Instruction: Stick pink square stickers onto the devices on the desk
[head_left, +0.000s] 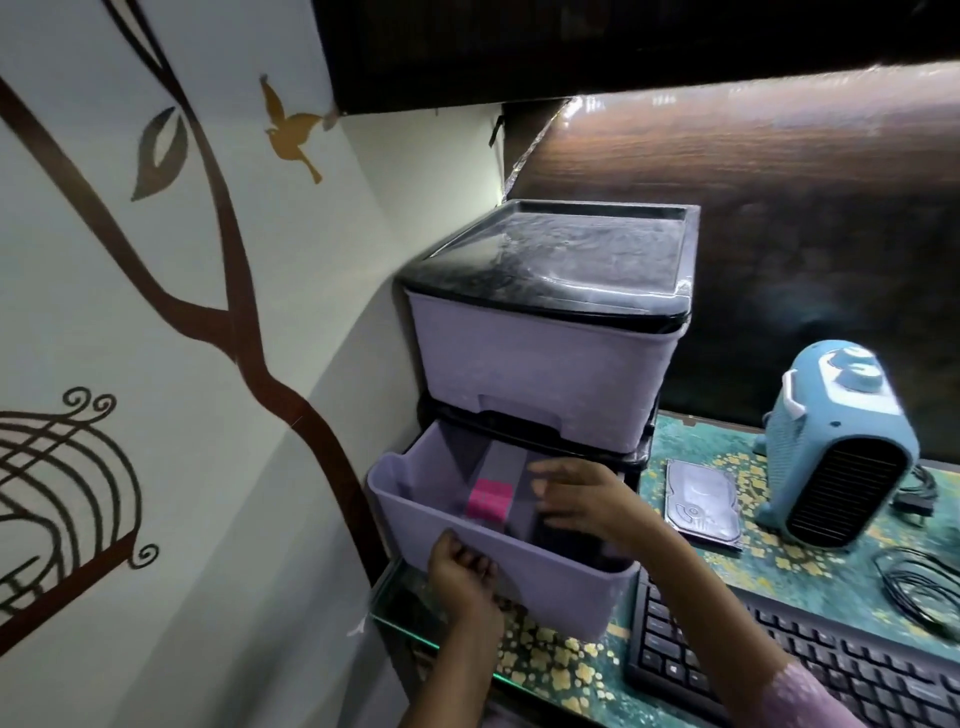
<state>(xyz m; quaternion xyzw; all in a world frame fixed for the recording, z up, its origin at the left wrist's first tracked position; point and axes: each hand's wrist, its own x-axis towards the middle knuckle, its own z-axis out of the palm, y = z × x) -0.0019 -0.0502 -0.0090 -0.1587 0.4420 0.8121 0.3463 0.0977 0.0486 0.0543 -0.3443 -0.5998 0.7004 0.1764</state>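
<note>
A lilac drawer unit with a black top stands at the desk's left end. Its lower drawer (410, 499) is pulled out. Inside lies a pad of pink square stickers (488, 498). My left hand (462, 571) grips the drawer's front rim. My right hand (576, 499) hovers over the open drawer just right of the stickers, fingers spread, holding nothing. On the desk sit a bare hard drive (701, 501), a blue fan heater (841, 447) and a black keyboard (779, 660).
The wall with a tree decal closes off the left side. A dark shelf hangs overhead. A coiled black cable (919, 582) lies right of the keyboard. The glass desk edge (410, 631) runs under the drawer.
</note>
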